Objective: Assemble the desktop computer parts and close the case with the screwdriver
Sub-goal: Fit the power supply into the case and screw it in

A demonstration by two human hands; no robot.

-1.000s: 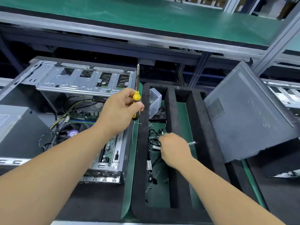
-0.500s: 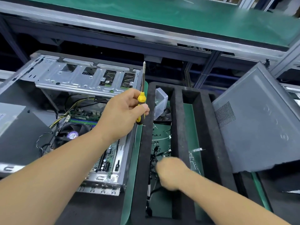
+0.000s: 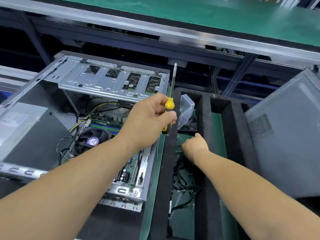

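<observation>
Fingers (image 3: 170,116) of the left hand (image 3: 147,122) curl tight round the yellow-and-black handle of the one screwdriver (image 3: 169,103), centre frame, shaft pointing straight up past the edge of the open computer case (image 3: 107,87). Thumb on top, grip firm, same upright carry as half a second ago.

Over to the right hand (image 3: 194,147), just right of centre: it has jumped up the frame from where it was, now at the far end of the left slot of the black foam tray (image 3: 202,170). Fingers are bent down towards the green floor of the slot, tips hidden behind the knuckles, so whether they pinch anything I cannot tell. Black cables (image 3: 183,181) lie tangled below the wrist in that slot.

Just above the hand, one clear plastic box (image 3: 186,108) leans tilted over one dark fan (image 3: 190,124).

Counting up: two hands, one case lying open at left with its motherboard (image 3: 105,123) and one CPU cooler (image 3: 92,140) showing, one grey side panel (image 3: 285,135) propped at the right edge, three slots visible in the tray.
</observation>
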